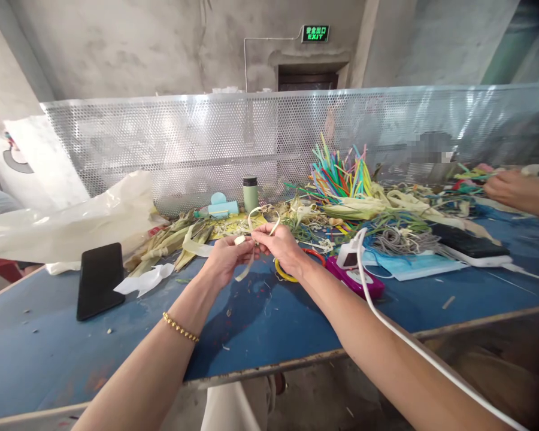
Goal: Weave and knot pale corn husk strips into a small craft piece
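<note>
Above the blue table, my two hands meet at the fingertips over a pale, flat strip (pixel 197 246) that looks like dried husk. My left hand (pixel 224 260) is closed around it, with one broad end sticking out to the left and a narrow end hanging below. My right hand (pixel 281 246) pinches the strip close to the left fingers, and a thin loop rises above both hands. The fingers partly hide where the pieces cross. Just under my right wrist lie a yellow ring (pixel 285 276) and a red ring (pixel 315 255), partly covered.
A black phone (pixel 99 280) and white scrap (pixel 144 280) lie left. Behind are husks (pixel 161 248), a green bottle (pixel 250 193) and colourful strips (pixel 341 173). A purple box (pixel 363 284), white cable (pixel 388 326) and mask (pixel 413 266) lie right. Another person's hand (pixel 516 190) reaches in.
</note>
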### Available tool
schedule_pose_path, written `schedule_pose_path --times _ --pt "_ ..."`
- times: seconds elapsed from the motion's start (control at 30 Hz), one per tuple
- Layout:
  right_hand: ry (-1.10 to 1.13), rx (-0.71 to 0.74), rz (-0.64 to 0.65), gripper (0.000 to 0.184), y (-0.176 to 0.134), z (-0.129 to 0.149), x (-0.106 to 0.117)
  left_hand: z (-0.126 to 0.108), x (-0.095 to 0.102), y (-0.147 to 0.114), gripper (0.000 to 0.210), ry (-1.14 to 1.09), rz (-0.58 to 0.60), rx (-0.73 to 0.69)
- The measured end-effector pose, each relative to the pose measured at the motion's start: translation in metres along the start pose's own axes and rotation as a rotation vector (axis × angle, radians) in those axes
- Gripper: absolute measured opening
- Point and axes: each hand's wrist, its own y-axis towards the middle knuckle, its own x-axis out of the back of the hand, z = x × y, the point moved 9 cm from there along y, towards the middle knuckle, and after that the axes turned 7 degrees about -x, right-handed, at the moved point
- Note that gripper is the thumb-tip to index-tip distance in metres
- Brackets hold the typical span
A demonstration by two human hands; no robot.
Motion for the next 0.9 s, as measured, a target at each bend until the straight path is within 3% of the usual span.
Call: schedule_pose_path --times 0.13,0.3,0.5,0.67,0.9 --pt "-0.070 -0.008 -0.023 0.012 0.0001 -0.0013 0.0008 0.0021 0.0054 0.0014 0.013 0.006 -0.073 0.008" --pt "-0.105 0.044 0.056 0.017 -0.0007 0.0035 -0.0037 -0.0004 0.0060 0.0040 0.009 0.027 -0.053 -0.016" --pt "-0.082 0.106 -0.007 0.023 0.0029 0.0071 0.0033 0.0079 0.0019 0.0014 0.012 -0.047 -0.003 0.114" --pt "-0.101 0.097 -0.037 0.022 0.0014 0.0065 0.0030 0.0056 0.0053 0.0032 0.012 -0.038 -0.068 0.029" --pt "-0.328 0.168 -0.112 0.020 0.0021 0.0080 0.0043 0.0069 0.0073 0.0058 0.007 -0.061 -0.096 -0.010"
